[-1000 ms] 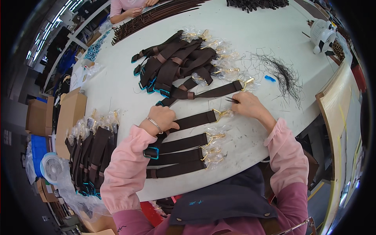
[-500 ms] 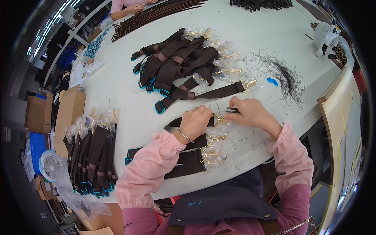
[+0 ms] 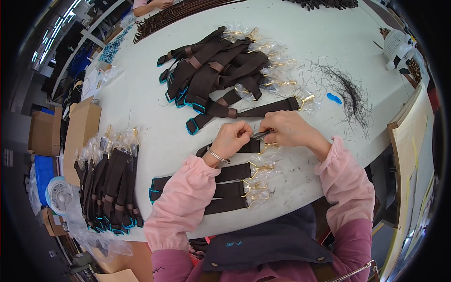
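My right hand (image 3: 289, 128) grips a pair of small dark thread snips (image 3: 261, 135), blades pointing left toward my left fingertips. My left hand (image 3: 231, 139) is pinched closed just beside the blades; whatever is between its fingertips is too small to make out. Under both hands lies a dark brown webbing strap (image 3: 249, 146) with a gold hook (image 3: 268, 147) at its right end, partly hidden by my left hand. Nearer to me, several similar straps (image 3: 231, 189) lie side by side, gold hooks in clear plastic (image 3: 256, 188) on the right, a blue-wrapped buckle (image 3: 152, 193) on the left.
A heap of straps (image 3: 213, 70) lies beyond my hands, another bundle (image 3: 110, 188) at the left edge. Black thread scraps (image 3: 345, 89) and a blue piece (image 3: 334, 98) lie to the right. A white fan (image 3: 397, 47) stands far right; another person's hand (image 3: 162, 3) shows at the top.
The snips have come left and meet my left fingertips at the strap's end. My left hand has shifted off the hook end into a pinch. The view has shifted slightly.
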Motion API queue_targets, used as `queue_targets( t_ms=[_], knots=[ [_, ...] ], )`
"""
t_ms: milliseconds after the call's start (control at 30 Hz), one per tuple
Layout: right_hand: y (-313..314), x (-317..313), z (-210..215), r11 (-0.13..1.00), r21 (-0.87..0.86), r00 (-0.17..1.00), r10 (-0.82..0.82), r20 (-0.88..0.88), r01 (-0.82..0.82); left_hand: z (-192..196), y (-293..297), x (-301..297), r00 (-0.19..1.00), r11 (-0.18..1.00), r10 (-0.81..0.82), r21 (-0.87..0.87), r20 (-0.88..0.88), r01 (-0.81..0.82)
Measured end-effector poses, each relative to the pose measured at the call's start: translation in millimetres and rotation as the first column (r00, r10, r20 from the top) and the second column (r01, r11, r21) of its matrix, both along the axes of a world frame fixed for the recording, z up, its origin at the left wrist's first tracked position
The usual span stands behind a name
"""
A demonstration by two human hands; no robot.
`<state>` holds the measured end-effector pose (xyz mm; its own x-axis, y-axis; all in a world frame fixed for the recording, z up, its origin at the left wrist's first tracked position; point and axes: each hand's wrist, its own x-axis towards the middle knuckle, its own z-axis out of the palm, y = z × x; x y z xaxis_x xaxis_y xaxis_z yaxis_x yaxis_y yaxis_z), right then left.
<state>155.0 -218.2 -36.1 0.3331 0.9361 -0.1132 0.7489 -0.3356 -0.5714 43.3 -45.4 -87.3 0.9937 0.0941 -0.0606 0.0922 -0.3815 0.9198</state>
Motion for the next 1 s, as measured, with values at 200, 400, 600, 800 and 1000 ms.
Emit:
queue_targets(
  t_ms=[200, 400, 600, 800, 1000],
  knots=[
    [4, 4, -11, 1.0, -0.015, 0.995, -0.02, -0.102, 0.019, -3, 0, -2, 1.0, 1.0, 0.017, 0.017, 0.025, -0.018],
    [5, 5, -16, 1.0, 0.019, 0.994, -0.016, -0.109, 0.018, -5, 0, -2, 0.999, 0.999, 0.002, 0.053, 0.054, -0.005],
    [3, 6, -21, 0.997, 0.078, 0.992, -0.005, -0.127, 0.015, -9, 1, -1, 0.995, 0.998, -0.003, 0.063, 0.101, -0.003],
    [7, 3, -15, 0.997, 0.074, 0.998, 0.036, -0.055, -0.031, -6, 0, -2, 0.995, 0.998, 0.05, 0.039, 0.082, -0.053],
    [13, 2, -13, 0.999, -0.004, 0.996, 0.051, -0.079, -0.051, -6, 0, -1, 0.994, 0.997, 0.068, 0.019, 0.085, -0.07]
  ],
)
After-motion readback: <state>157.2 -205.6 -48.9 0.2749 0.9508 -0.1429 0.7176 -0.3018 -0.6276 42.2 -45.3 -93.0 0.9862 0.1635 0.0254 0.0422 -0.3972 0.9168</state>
